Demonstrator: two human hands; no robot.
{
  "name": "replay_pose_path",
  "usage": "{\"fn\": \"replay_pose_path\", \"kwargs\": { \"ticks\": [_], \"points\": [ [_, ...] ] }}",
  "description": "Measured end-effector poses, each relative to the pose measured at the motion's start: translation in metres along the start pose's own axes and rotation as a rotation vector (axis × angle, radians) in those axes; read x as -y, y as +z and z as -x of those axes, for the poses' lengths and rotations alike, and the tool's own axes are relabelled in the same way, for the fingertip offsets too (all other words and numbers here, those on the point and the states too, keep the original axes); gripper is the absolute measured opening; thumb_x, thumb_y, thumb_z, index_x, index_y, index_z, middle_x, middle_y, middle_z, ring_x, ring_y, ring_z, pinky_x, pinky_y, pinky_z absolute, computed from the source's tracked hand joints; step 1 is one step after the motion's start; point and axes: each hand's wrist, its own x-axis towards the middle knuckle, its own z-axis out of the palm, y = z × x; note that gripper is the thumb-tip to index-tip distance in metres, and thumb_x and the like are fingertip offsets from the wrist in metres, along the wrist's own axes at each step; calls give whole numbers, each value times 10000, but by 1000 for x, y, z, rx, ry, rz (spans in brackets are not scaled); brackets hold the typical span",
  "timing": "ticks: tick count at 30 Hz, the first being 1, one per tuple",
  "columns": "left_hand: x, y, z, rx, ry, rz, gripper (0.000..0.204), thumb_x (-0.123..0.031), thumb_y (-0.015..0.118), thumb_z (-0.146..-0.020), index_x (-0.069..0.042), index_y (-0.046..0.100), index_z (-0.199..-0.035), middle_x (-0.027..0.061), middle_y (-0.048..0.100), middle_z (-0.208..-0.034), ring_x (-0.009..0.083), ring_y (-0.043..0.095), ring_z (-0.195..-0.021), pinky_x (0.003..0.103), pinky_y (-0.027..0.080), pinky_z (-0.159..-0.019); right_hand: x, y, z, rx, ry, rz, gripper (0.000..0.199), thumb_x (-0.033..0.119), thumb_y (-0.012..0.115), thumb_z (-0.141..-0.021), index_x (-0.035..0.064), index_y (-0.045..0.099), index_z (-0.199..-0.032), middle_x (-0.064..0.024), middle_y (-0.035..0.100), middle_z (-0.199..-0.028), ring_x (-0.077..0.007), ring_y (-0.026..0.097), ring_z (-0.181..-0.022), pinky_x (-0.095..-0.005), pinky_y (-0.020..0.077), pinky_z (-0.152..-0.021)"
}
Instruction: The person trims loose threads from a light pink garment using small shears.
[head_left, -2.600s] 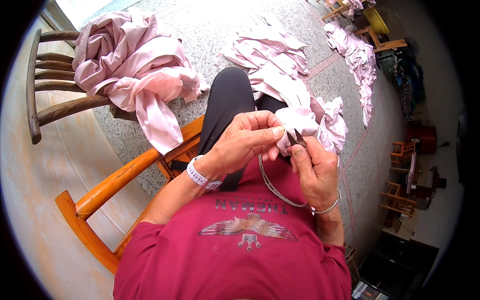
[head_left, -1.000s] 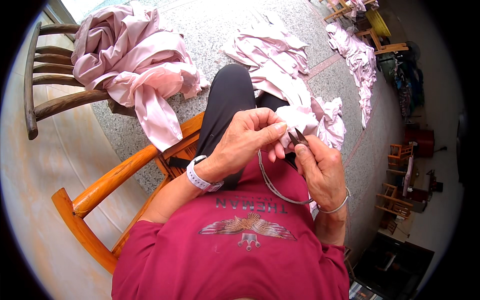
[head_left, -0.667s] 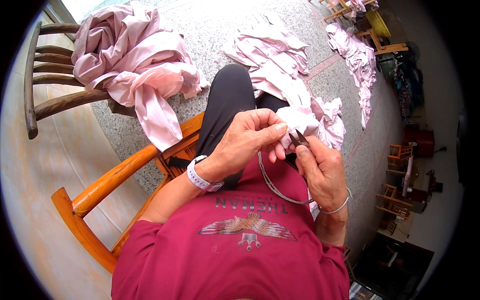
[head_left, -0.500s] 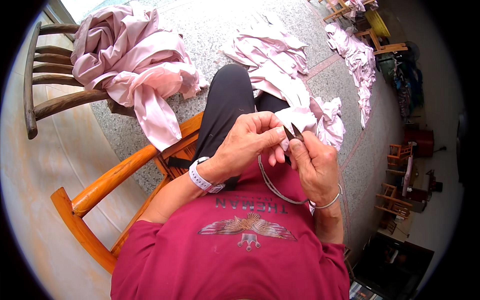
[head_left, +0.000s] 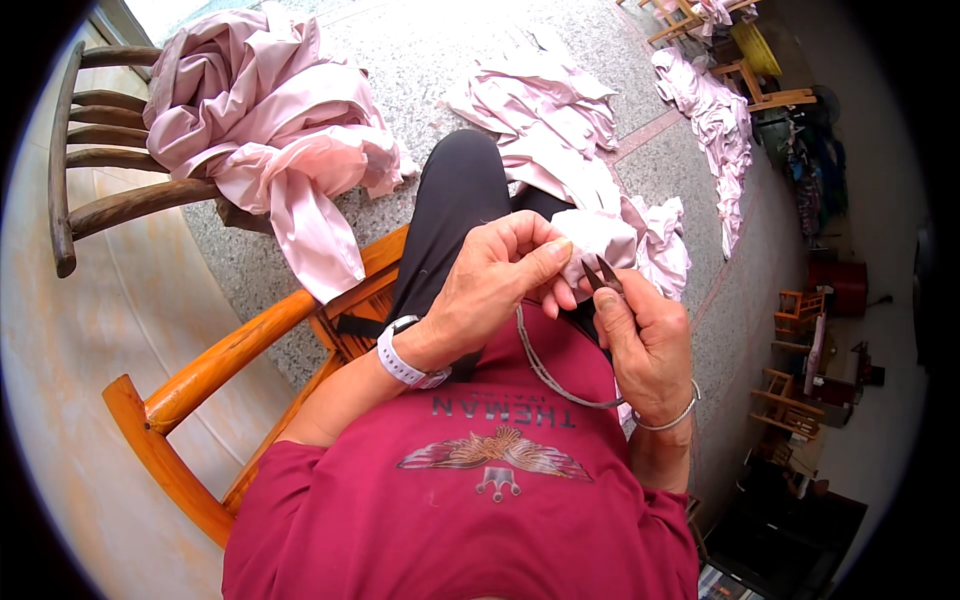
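Note:
My left hand (head_left: 492,278) pinches the edge of a pale pink cloth (head_left: 603,238) between thumb and forefinger, over my lap. Dark pointed thread snips (head_left: 606,276) sit in my right hand (head_left: 645,345), their two blades apart and tips up, just right of the left fingertips. Most of the snips' handle is hidden by my fingers. A thin grey cord (head_left: 545,372) loops across my shirt toward the right wrist. From my lap the cloth runs down to the floor.
An orange wooden chair (head_left: 225,350) is beneath me. At left, a brown wooden chair (head_left: 110,130) carries a heap of pink cloth (head_left: 255,120). More pink cloth (head_left: 705,125) lies on the speckled floor (head_left: 400,50). Small wooden stools (head_left: 795,405) stand at right.
My right hand with the snips has shifted slightly right and down, away from the left fingertips. My left hand has hardly moved and still pinches the cloth.

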Motion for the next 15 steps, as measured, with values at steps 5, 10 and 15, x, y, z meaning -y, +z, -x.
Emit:
{"fn": "replay_pose_path", "kwargs": {
  "ticks": [5, 10, 15],
  "points": [
    [1, -1, 1, -6, 11, -33, 164, -145, 585, -1004, 18, 586, -1017, 91, 664, -872, 141, 677, -704, 247, 557, -587, -1, -1, -1, 19, 3, 41, 157, 64, 564, -974, -14, 660, -1070, -94, 580, -634, -114, 539, -538, -301, 420, -510],
    [2, 0, 1, -11, 26, -41, 165, -147, 587, -1003, 18, 586, -1013, 89, 664, -872, 138, 673, -698, 245, 550, -579, -1, -1, -1, 22, -2, 60, 145, 63, 566, -972, -13, 656, -1057, -99, 577, -629, -121, 542, -536, -307, 422, -510],
    [0, 0, 1, -7, 27, -64, 154, -141, 588, -1000, 13, 588, -1004, 84, 663, -866, 141, 671, -689, 243, 542, -571, -2, 0, -3, 25, 3, 51, 131, 69, 571, -972, -12, 648, -1042, -97, 557, -608, -127, 519, -510, -309, 408, -495]
  ]
}}
